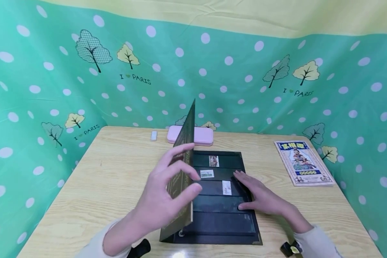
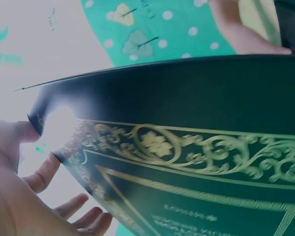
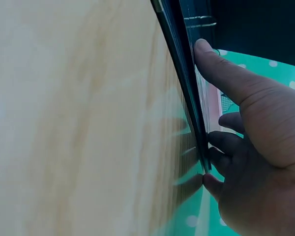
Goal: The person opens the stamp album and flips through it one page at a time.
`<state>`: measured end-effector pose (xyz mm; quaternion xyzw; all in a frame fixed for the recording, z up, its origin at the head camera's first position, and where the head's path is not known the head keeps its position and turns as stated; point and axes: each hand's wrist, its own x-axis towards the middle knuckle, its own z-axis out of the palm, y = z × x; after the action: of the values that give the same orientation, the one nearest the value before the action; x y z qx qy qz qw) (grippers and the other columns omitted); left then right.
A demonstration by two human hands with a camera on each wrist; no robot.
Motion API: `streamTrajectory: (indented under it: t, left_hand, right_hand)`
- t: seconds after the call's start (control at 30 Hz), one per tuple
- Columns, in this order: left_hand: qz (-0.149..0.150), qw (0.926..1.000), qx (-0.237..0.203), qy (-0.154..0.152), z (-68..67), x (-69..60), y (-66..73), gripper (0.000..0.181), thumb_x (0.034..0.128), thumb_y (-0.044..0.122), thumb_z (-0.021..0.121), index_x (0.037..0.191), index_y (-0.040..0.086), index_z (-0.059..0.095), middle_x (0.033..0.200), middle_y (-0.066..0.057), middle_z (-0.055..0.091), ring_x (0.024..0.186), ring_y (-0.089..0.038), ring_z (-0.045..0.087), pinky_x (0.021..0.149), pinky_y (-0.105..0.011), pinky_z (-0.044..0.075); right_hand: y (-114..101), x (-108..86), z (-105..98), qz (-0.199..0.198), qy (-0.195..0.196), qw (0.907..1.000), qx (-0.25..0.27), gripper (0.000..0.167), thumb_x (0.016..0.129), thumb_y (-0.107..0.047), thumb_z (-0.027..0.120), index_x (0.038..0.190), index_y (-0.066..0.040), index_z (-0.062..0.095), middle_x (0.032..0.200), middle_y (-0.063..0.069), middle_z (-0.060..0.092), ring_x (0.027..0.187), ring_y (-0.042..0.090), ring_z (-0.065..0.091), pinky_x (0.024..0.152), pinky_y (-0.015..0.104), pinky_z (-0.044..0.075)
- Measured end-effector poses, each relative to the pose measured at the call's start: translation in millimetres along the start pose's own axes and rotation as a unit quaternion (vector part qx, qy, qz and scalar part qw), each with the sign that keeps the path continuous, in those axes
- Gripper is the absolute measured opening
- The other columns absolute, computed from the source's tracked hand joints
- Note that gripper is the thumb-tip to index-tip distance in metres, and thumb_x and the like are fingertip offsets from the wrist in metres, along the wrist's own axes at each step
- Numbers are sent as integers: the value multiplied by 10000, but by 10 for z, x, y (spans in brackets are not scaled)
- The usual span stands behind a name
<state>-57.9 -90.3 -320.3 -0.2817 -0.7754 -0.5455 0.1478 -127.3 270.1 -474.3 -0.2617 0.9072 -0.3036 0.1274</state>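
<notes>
A stamp album (image 1: 224,222) lies on the table with its dark page of strips facing up. Three stamps sit in its rows: an upper one (image 1: 214,161), a middle one (image 1: 207,174) and a lower one (image 1: 227,187). Its green cover (image 2: 187,93), with gold ornament, stands nearly upright on the left. My left hand (image 1: 167,193) is at the cover's free edge, thumb and fingers spread apart; in the left wrist view, thumb and index tips meet that edge. My right hand (image 1: 261,195) rests on the page's right side, thumb (image 3: 221,69) on top, other fingers along the edge.
Behind the album lies a pink case (image 1: 203,136), partly hidden by the cover. A small white block (image 1: 153,135) is to its left. A printed booklet (image 1: 304,163) lies at the right of the wooden table (image 1: 116,172). A green dotted curtain (image 1: 245,82) encloses the table.
</notes>
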Motion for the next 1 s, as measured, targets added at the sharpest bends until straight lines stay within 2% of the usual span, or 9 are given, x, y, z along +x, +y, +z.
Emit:
streamTrajectory:
  t: [0.13, 0.2, 0.33, 0.4, 0.5, 0.6, 0.77, 0.9, 1.0]
  left_hand:
    - [-238, 9996, 6, 137, -202, -39, -57, 223, 972, 153, 787, 1176, 244, 773, 1639, 63, 547, 1546, -248, 477, 1198, -673, 391]
    - [-209, 9996, -113, 154, -312, -61, -99, 365, 976, 105, 763, 1323, 217, 757, 1650, 31, 538, 1539, -264, 486, 1224, -579, 423]
    - [-102, 9983, -555, 107, -519, -112, -160, 581, 996, -13, 672, 1553, 148, 638, 1692, -65, 488, 1557, -291, 463, 1216, -315, 455]
    - [-183, 9966, -802, 72, -610, -137, -181, 629, 1013, -49, 617, 1613, 133, 577, 1696, -110, 479, 1552, -284, 467, 1200, -270, 453]
    - [-483, 9937, -1009, 48, -726, -159, -217, 634, 1051, -40, 555, 1659, 138, 522, 1683, -148, 489, 1521, -254, 508, 1169, -233, 469]
    - [-878, 9911, -999, 90, -851, -189, -248, 601, 1093, 3, 518, 1675, 153, 505, 1674, -131, 514, 1487, -226, 549, 1125, -211, 500]
    - [-1159, 9898, -787, 275, -1008, -206, -349, 563, 1132, 48, 490, 1681, 169, 507, 1700, -50, 511, 1487, -176, 527, 1079, -185, 464]
    - [-1302, 9877, -786, 378, -1176, -261, -510, 538, 1158, 67, 461, 1688, 152, 495, 1714, -16, 493, 1479, -165, 505, 1098, -179, 414]
    - [-1460, 9848, -850, 394, -1344, -345, -671, 526, 1174, 68, 453, 1695, 127, 477, 1727, 32, 481, 1526, -94, 462, 1130, -134, 380]
  right_hand:
    - [11, -6, 8, 1, 10, 10000, -22, 1051, 938, -432, 899, 1751, -90, 329, 1809, 219, 267, 1647, 516, 250, 1260, 748, 283]
    - [21, -4, 13, 9, 10, 10000, -23, 1051, 938, -437, 897, 1754, -99, 327, 1811, 212, 264, 1650, 513, 247, 1260, 748, 284]
    - [45, 0, 26, 53, -14, 10000, -2, 1056, 940, -446, 894, 1760, -113, 317, 1818, 200, 254, 1655, 506, 237, 1263, 744, 280]
    - [55, 3, 31, 85, -44, 10000, 5, 1063, 939, -449, 894, 1764, -121, 309, 1823, 188, 245, 1661, 495, 228, 1272, 733, 275]
    - [76, -1, 28, 113, -63, 9999, -27, 1073, 936, -457, 894, 1767, -127, 300, 1829, 175, 235, 1666, 483, 223, 1280, 717, 278]
    - [66, 4, 32, 92, -76, 9999, -48, 1074, 938, -483, 883, 1766, -119, 302, 1824, 187, 243, 1660, 498, 229, 1274, 731, 275]
    - [94, -42, 3, 168, -33, 9998, -62, 1074, 938, -478, 883, 1767, -122, 300, 1823, 187, 243, 1664, 492, 220, 1287, 732, 238]
    - [126, -82, -13, 189, 10, 9998, -86, 1065, 941, -467, 883, 1766, -122, 304, 1823, 184, 244, 1664, 490, 217, 1288, 731, 226]
    - [130, -110, -36, 153, 54, 9998, -107, 1051, 947, -469, 875, 1762, -116, 312, 1817, 201, 252, 1652, 516, 226, 1272, 751, 234]
